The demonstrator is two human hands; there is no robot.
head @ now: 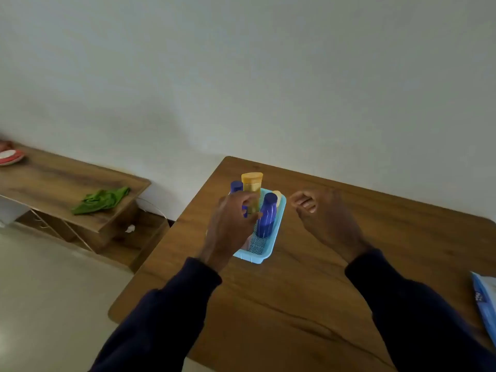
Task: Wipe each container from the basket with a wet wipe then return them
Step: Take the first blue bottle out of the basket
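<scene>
Nearest, wipes pack [484, 304] at table [295, 304] right edge | right hand [322, 218] loosely curled, empty, beside basket [252, 257] | left hand [230, 226] curled over basket, grip unclear | basket holds upright blue bottle [264, 216], second blue bottle [236, 186], yellow container [251, 183] farthest.

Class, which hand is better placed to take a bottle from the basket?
Left. The left hand is over the light blue plastic basket, by the dark blue bottle; the right hand hovers beside it.
</scene>
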